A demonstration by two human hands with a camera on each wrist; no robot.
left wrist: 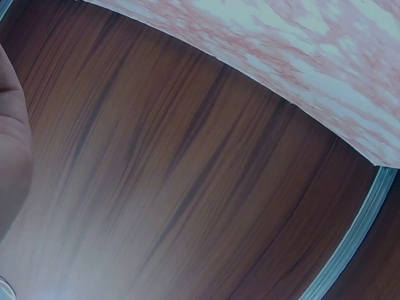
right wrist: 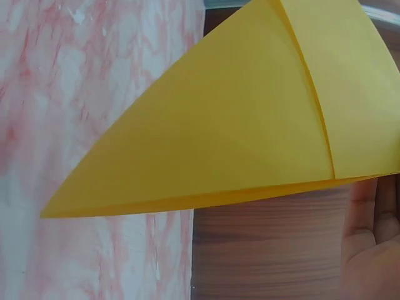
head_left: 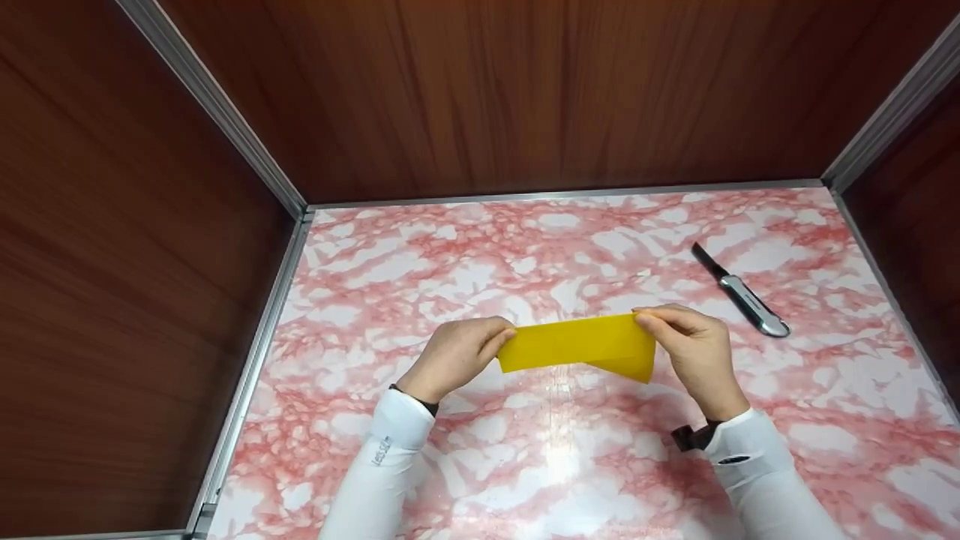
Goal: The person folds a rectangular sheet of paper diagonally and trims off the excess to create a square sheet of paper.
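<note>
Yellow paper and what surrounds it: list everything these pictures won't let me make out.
Head: far side of the yellow paper, hidden by its near side.
Head: marking on the knife, too small to read.
Left wrist: most of the left hand, cut off by the left edge.
Right wrist: right hand, cut off by the right edge, its fingertips behind the paper.

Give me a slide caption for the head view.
Left fingers and right fingers pinch a folded yellow sheet above a pink-marbled tabletop, a knife lying at right.

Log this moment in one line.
left hand: pinches left end of yellow sheet | right hand: pinches its right end | knife: on table, untouched
</note>
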